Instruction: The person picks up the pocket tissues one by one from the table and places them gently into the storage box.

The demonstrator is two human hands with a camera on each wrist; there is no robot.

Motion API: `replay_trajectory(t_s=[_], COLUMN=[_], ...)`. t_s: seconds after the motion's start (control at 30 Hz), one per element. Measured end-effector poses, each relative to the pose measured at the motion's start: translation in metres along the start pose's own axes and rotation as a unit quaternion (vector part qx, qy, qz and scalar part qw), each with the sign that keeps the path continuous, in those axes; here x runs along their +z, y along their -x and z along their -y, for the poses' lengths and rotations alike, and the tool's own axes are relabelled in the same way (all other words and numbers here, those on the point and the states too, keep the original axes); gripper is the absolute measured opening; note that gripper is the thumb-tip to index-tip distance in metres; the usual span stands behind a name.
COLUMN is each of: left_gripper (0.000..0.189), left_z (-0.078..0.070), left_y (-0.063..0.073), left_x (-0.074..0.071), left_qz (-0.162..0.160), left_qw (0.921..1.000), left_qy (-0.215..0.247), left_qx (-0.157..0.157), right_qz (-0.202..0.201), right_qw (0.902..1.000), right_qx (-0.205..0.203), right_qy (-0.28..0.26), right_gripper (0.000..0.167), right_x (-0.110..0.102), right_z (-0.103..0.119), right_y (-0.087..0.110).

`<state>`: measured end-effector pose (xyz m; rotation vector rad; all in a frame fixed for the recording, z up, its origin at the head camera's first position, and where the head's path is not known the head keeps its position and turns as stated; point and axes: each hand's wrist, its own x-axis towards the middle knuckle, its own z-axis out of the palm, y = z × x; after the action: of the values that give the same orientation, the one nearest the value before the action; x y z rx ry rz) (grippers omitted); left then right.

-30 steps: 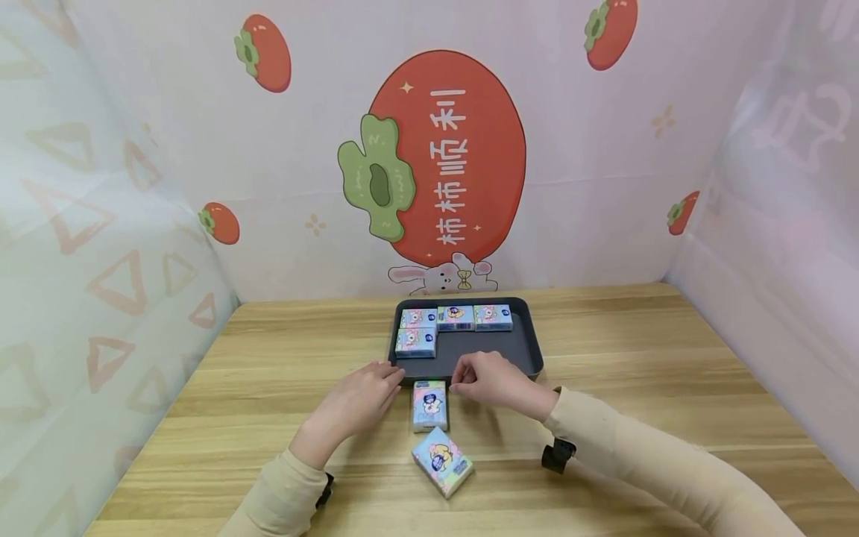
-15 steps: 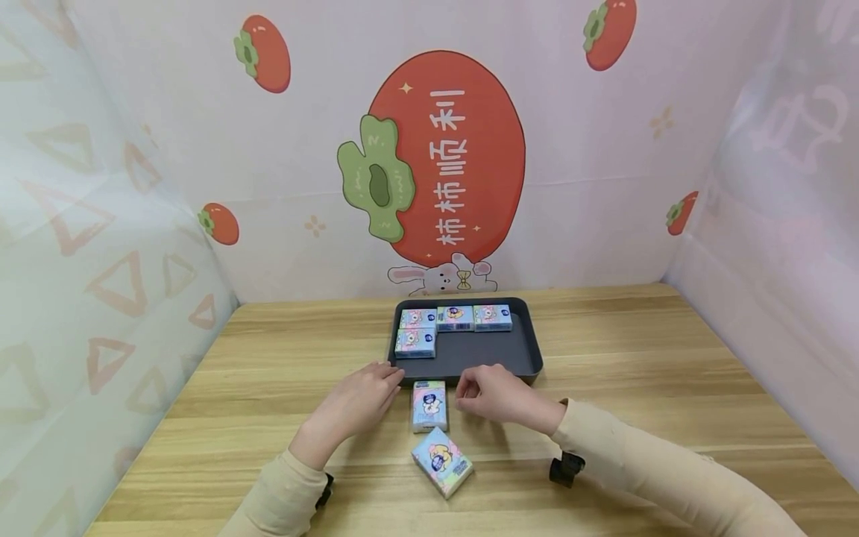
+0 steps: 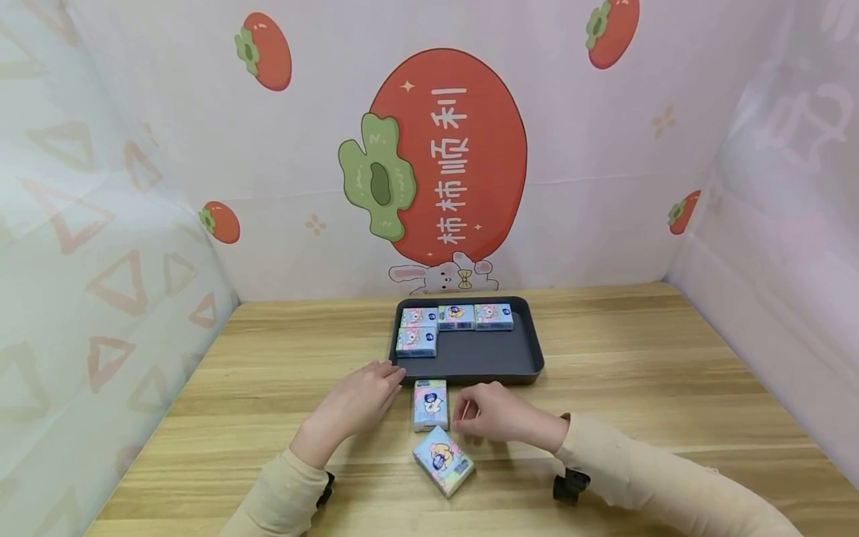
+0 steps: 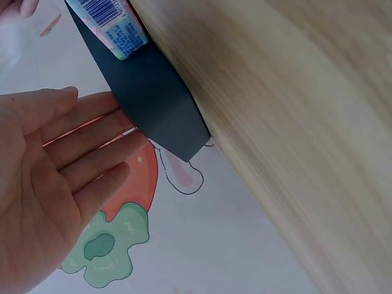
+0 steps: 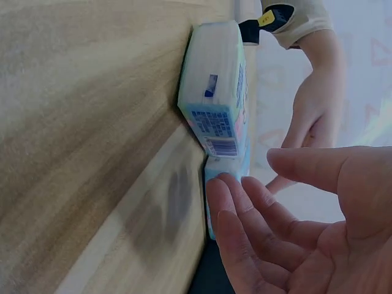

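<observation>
Straight fingers of my left hand (image 3: 359,395) rest against the front left of the dark tray (image 3: 486,356); the left wrist view shows the fingertips (image 4: 122,119) at its wall. My right hand (image 3: 499,414), fingers loosely bent and holding nothing, is just right of a blue-and-pink tissue pack (image 3: 430,406). That pack lies flat at the tray's front edge, between both hands. Nearer to me, a second tissue pack (image 3: 443,461) lies turned at an angle, its corner by the first. The right wrist view shows its white side and barcode end (image 5: 214,70) beyond the fingers.
Inside the tray, three tissue packs line the back: left (image 3: 417,317), middle (image 3: 456,317) and right (image 3: 493,316). Another pack (image 3: 416,341) sits in front of the left one. A printed cloth wall (image 3: 570,186) rises behind the wooden table (image 3: 268,418).
My right hand has drawn back toward me, from over the tray's front edge to beside the near end of the first tissue pack. My left hand and all the packs have stayed put.
</observation>
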<state>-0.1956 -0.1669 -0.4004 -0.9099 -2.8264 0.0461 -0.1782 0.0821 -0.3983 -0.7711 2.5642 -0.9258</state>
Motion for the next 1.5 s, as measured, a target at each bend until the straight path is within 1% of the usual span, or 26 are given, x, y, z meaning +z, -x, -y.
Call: replay_trajectory(t_s=[0.23,0.37,0.63,0.8,0.9,1.33,1.5], left_gripper=[0.031,0.031,0.031,0.03,0.03,0.03,0.03], left_z=[0.0,0.0,0.0,-0.001,-0.001,-0.002,-0.002], left_y=[-0.001,-0.001,0.0,-0.001,-0.001,-0.001,-0.001], left_x=[0.0,0.0,-0.001,-0.002,-0.002,-0.001,-0.001], left_qz=[-0.003,-0.002,0.005,0.004,0.005,0.002,0.003], left_qw=[1.0,1.0,1.0,1.0,1.0,1.0,1.0], left_qy=[0.003,0.003,0.003,0.003,0.004,-0.002,0.001], left_qx=[-0.002,-0.001,-0.003,-0.002,-0.003,-0.003,-0.004], right_qz=[0.008,0.011,0.032,0.038,0.041,0.077,0.08], right_qw=[0.9999,0.9998,0.9993,0.9989,0.9988,0.9957,0.9954], right_qx=[0.005,0.007,0.012,0.021,0.021,0.033,0.036], right_qy=[-0.013,-0.014,-0.017,-0.017,-0.015,-0.038,-0.036], right_gripper=[0.007,0.009,0.022,0.032,0.035,0.032,0.03], right_x=[0.004,0.008,0.013,0.015,0.016,0.019,0.019], right_z=[-0.001,-0.002,0.0,0.001,0.001,0.001,0.002], right_y=[0.004,0.007,0.011,0.012,0.012,0.013,0.013])
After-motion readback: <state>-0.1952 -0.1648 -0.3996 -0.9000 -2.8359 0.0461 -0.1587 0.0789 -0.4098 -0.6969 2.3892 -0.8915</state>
